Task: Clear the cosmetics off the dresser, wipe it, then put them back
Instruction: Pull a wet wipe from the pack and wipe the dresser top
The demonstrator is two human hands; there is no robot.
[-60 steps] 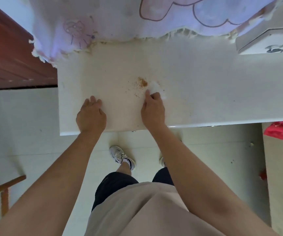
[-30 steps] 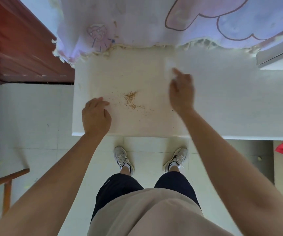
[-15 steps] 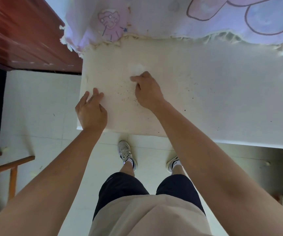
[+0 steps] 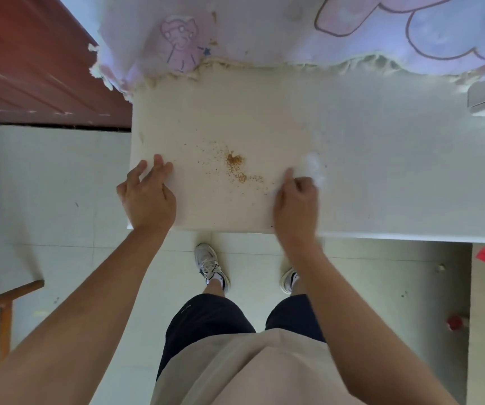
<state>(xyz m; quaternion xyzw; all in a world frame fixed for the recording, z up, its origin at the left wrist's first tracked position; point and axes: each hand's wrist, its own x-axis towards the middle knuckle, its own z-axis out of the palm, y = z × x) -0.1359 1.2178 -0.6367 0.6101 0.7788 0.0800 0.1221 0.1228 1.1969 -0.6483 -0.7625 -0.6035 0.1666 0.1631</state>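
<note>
Right hand [image 4: 295, 206] has swung away from the left hand [image 4: 147, 197] since half a second ago and now sits on the far side of the crumbs [image 4: 235, 162]. Its fingers [image 4: 289, 175] are curled on a white wad [image 4: 313, 168], which pokes out just beyond them, pressed to the surface [image 4: 381, 171]. Left fingers [image 4: 159, 168] lie spread and flat at the corner, holding nothing. Crumbs lie between the two sets of fingers. Wad judged soft, light, easily torn: bunch it under the fingertips and press flat. Crumbs loose, likely to scatter. No cosmetics in view.
</note>
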